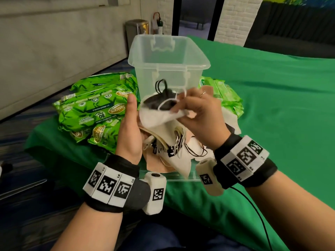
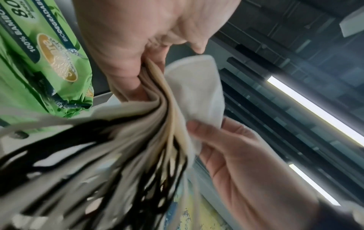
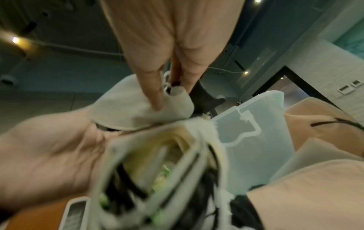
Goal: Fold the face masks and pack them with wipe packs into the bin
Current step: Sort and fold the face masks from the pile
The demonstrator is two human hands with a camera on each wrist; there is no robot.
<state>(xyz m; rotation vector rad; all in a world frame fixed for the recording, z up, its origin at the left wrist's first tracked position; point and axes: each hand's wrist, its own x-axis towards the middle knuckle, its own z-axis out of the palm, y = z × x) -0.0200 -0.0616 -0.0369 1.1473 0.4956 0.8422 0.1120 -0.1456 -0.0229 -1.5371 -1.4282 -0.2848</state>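
White mask (image 1: pixel 159 117) pinched by right hand (image 1: pixel 200 116), left hand (image 1: pixel 129 131) gripping mask stack (image 1: pixel 174 142)

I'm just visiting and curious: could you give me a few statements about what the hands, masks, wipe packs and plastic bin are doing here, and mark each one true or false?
1. The left hand holds a stack of face masks. True.
2. The right hand rests flat on the green cloth. False: it pinches a white mask at the top of the stack.
3. The clear bin is packed full of wipe packs. False: the green wipe packs lie on the cloth beside it.
4. The bin has no lid on. True.
5. Some masks have black ear loops. True.
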